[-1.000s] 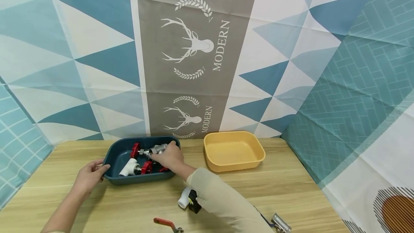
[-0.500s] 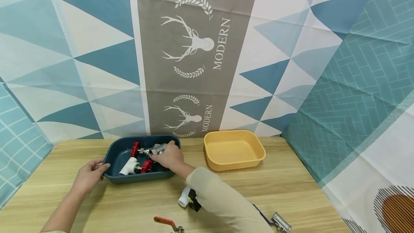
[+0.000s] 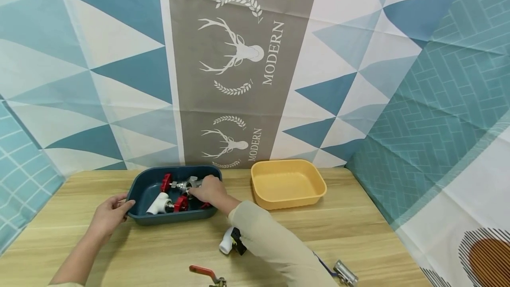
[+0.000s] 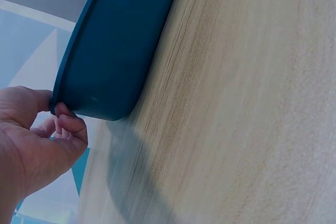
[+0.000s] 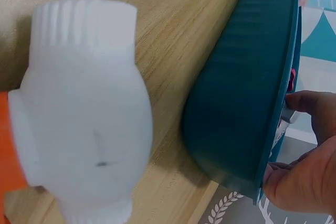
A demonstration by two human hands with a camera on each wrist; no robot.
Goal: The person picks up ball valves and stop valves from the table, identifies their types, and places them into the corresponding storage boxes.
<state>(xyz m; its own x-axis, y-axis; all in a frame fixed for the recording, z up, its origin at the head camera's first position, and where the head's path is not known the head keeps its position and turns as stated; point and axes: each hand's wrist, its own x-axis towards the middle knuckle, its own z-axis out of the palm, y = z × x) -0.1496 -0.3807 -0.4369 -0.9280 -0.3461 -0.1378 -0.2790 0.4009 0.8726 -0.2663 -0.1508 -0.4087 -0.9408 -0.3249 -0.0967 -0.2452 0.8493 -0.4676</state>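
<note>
A dark blue plastic bin [image 3: 175,219] stands near the back left of the table. My left hand [image 3: 107,216] pinches its left rim between thumb and fingers, as the left wrist view shows. Inside lie a white plastic valve [image 3: 159,203] with a red handwheel [image 3: 181,203] and a metal valve [image 3: 184,186] with another red handwheel [image 3: 166,183]. My right hand [image 3: 211,189] reaches into the bin's right end, its thumb and fingers gripping a grey metal valve [image 5: 287,113]. That valve is mostly hidden by the hand.
A yellow bin [image 3: 288,180] stands at the back right. Around my right forearm lie a white fitting with a black part [image 3: 226,242], a red-levered valve [image 3: 203,271] and a metal valve with a blue handle [image 3: 345,273]. A white plastic valve [image 5: 89,98] looms in the right wrist view.
My right hand has shifted slightly within the bin, its fingers dropping from the back rim toward the metal valve. The left hand and both bins stay in place.
</note>
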